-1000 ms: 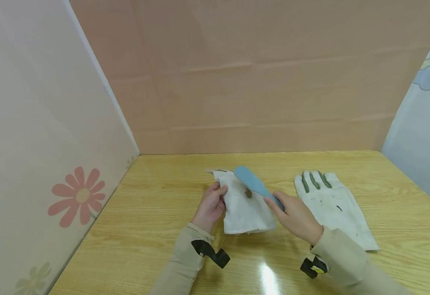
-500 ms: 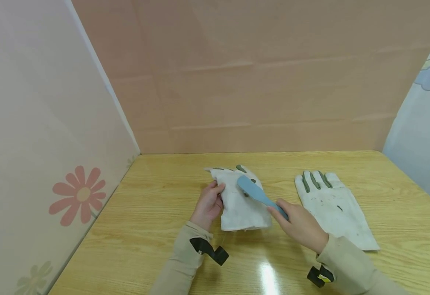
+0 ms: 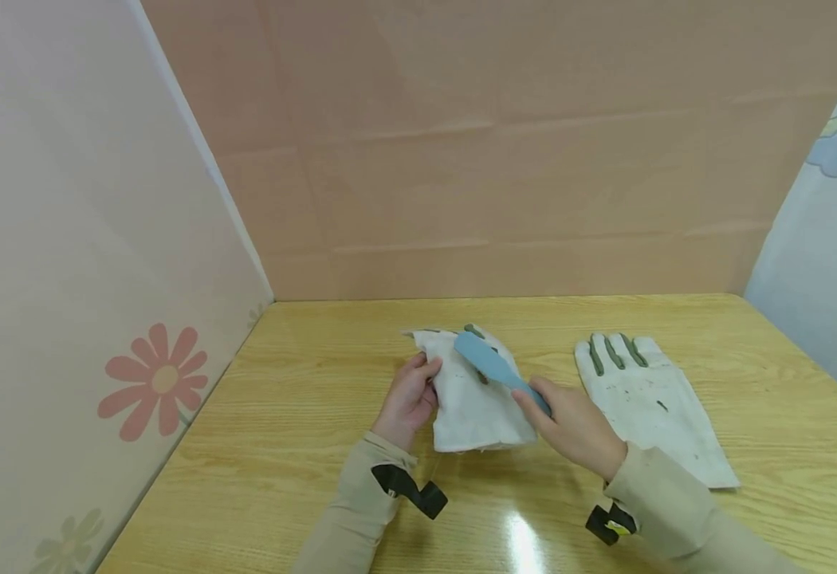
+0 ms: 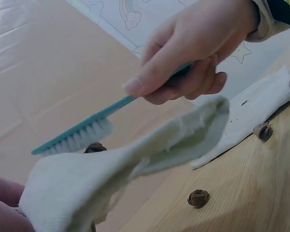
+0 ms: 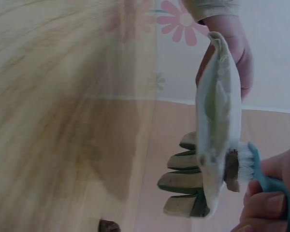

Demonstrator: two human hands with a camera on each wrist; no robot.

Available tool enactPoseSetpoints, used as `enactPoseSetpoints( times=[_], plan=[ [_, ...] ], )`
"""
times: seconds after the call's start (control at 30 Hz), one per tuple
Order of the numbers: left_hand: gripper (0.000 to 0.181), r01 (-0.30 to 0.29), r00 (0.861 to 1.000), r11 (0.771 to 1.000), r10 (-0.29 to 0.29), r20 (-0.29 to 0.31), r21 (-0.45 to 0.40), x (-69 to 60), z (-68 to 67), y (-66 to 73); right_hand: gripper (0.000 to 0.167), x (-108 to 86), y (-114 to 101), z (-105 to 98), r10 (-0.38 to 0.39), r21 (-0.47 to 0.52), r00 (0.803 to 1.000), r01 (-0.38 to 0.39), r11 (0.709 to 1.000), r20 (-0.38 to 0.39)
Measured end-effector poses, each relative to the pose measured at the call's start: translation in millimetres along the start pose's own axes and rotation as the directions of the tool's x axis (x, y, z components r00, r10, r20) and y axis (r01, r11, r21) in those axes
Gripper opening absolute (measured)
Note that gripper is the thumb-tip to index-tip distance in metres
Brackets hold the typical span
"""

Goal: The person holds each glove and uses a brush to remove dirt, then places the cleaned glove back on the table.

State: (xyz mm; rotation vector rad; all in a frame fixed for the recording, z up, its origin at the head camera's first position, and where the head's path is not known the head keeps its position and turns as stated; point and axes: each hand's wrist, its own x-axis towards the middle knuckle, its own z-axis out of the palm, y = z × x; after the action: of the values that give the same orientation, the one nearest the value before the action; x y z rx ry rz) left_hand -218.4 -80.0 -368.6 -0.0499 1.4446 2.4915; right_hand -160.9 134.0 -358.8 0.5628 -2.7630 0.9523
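Observation:
A white work glove point(image 3: 472, 410) with green trim is raised above the table, its cuff toward me. My left hand point(image 3: 410, 399) grips its left edge, thumb on the upper face. My right hand point(image 3: 578, 422) holds a blue brush point(image 3: 493, 363) by its handle, bristles down against the glove. White bristles point(image 5: 245, 162) show in the right wrist view, pressed to a dark brown lump point(image 5: 232, 170) on the glove. The glove's open cuff point(image 4: 183, 140) faces the left wrist camera, and the brush point(image 4: 82, 129) lies slanted over the far part.
A second white glove point(image 3: 655, 414) lies flat at the right, with dark specks on it. Brown lumps point(image 4: 198, 198) sit on the wooden table point(image 3: 304, 383) in the left wrist view, one point(image 4: 263, 131) beside that glove. Papered walls point(image 3: 533, 199) border the table.
The brush went toward me and to the right, then back up and left across the glove. The held glove tilted, so its green-trimmed fingers show more than a second ago. The second glove stayed put.

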Motion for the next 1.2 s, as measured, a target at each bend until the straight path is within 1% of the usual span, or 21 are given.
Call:
enactPoseSetpoints(
  times=[0.13,0.2,0.3,0.4,0.47,0.57,0.67,0.73,0.8,0.93,1.2],
  plan=[
    [0.043,-0.006,1.0,1.0,0.005,-0.02,-0.021,1.1,-0.3,2.3,0.027,-6.9,4.0,0.4,0.032,-0.014,0.999,-0.032,0.999,0.012],
    [0.043,-0.013,1.0,0.999,0.013,-0.028,-0.03,1.4,-1.2,3.7,0.027,-11.0,6.0,-0.1,0.033,-0.024,0.999,-0.033,0.999,0.011],
    [0.041,-0.025,0.999,0.999,0.024,-0.024,-0.027,1.4,-2.8,4.9,0.027,-16.6,8.7,-1.3,0.031,-0.055,1.0,-0.03,0.998,0.008],
    [0.04,-0.032,0.999,0.999,0.031,-0.018,-0.035,0.9,-3.7,5.4,0.027,-20.2,10.2,-3.1,0.017,-0.079,1.0,-0.017,0.997,-0.001],
    [0.04,-0.029,0.999,0.999,0.028,-0.025,-0.04,0.8,-3.7,5.6,0.028,-21.0,9.9,-4.7,-0.002,-0.083,1.0,0.001,0.997,-0.014],
    [0.041,-0.022,0.999,0.999,0.02,-0.034,-0.045,0.1,-3.1,5.8,0.027,-19.6,7.8,-7.1,-0.033,-0.062,0.999,0.03,0.998,-0.044],
    [0.042,-0.018,0.999,0.999,0.016,-0.039,-0.039,-0.2,-2.8,5.1,0.026,-15.8,5.2,-8.2,-0.046,-0.045,0.997,0.043,0.998,-0.058],
    [0.042,-0.018,0.999,0.999,0.017,-0.04,-0.031,0.1,-2.9,4.1,0.024,-13.3,4.1,-7.4,-0.038,-0.037,0.998,0.037,0.999,-0.049],
    [0.041,-0.019,0.999,0.999,0.018,-0.039,-0.026,0.4,-2.8,2.8,0.023,-11.9,4.2,-5.6,-0.02,-0.033,1.0,0.019,0.999,-0.023],
    [0.041,-0.019,0.999,1.0,0.018,-0.042,-0.025,1.8,-2.7,0.8,0.025,-14.6,7.3,-1.6,0.006,-0.036,1.0,-0.006,0.999,0.014],
    [0.042,-0.025,0.999,0.999,0.024,-0.049,-0.028,3.5,-3.5,1.9,0.027,-25.7,16.1,-2.6,0.016,-0.088,1.0,-0.014,0.996,0.022]
  ],
)
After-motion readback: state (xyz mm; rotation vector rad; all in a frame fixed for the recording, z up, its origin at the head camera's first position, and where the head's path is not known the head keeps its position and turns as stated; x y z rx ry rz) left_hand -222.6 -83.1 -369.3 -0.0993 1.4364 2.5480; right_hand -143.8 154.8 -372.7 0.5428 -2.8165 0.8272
